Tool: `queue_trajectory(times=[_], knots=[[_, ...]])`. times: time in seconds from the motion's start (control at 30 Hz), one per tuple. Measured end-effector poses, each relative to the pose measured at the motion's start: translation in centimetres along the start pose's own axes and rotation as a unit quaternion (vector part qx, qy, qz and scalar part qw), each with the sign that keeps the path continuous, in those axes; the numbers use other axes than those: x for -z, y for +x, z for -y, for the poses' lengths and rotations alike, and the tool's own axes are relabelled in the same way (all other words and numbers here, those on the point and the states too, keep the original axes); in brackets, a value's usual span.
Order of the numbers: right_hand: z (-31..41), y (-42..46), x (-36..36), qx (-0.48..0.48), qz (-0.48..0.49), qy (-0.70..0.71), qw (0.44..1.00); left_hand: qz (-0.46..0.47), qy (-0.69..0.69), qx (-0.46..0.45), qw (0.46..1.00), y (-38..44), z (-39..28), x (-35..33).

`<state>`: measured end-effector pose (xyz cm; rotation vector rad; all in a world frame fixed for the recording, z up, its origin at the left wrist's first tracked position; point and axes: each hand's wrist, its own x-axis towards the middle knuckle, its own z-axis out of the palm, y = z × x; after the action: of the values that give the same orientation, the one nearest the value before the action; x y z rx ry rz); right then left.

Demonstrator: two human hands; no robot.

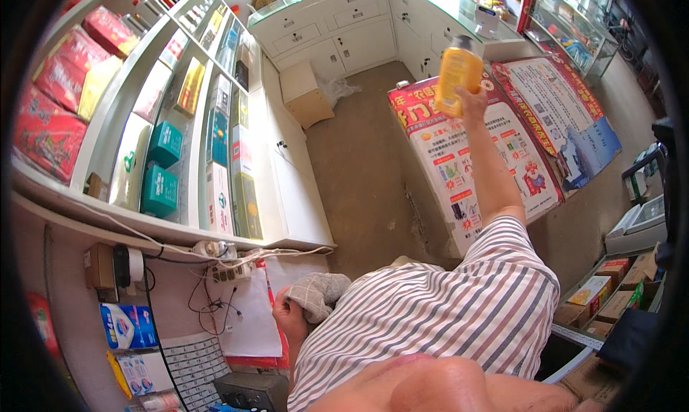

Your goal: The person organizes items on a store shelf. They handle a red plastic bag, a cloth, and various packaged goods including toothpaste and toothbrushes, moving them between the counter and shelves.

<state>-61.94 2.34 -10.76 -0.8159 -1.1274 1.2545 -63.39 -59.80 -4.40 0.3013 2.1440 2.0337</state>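
My right hand is raised at the end of my outstretched arm, gripping a bottle of yellow-orange liquid with a dark grey cap. Behind the bottle are a printed red-and-white poster and white counter cabinets. In my left hand, low beside my striped shirt, is a bunched grey checked cloth. White paper sheets lie close to that hand.
White shelves with cartons and red packages run along the left. A power strip with loose cables sits below them. A small wooden box and plastic bag rest on the floor. Cartons are at lower right.
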Motion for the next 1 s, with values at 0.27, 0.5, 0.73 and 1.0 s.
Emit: queue_trajectory(times=[0.27, 0.5, 0.73, 1.0], knots=[[-4.8, 8.2, 6.4, 0.088, -0.07, -0.075, 0.991, 0.027, 0.091, -0.017, 0.995, 4.1, -1.5, -4.8], [-4.5, 5.1, 6.6, 0.12, -0.031, -0.099, 0.987, 0.039, 0.068, -0.011, 0.997, 6.1, 0.5, -6.5], [-11.1, 3.8, 7.3, 0.135, 0.03, -0.117, 0.983, 0.076, 0.125, -0.019, 0.989, 6.9, 1.8, -6.9], [-5.8, -6.1, -0.3, -0.014, 0.152, -0.2, 0.968, 0.076, 0.141, -0.066, 0.985, 6.2, -0.6, -2.5]])
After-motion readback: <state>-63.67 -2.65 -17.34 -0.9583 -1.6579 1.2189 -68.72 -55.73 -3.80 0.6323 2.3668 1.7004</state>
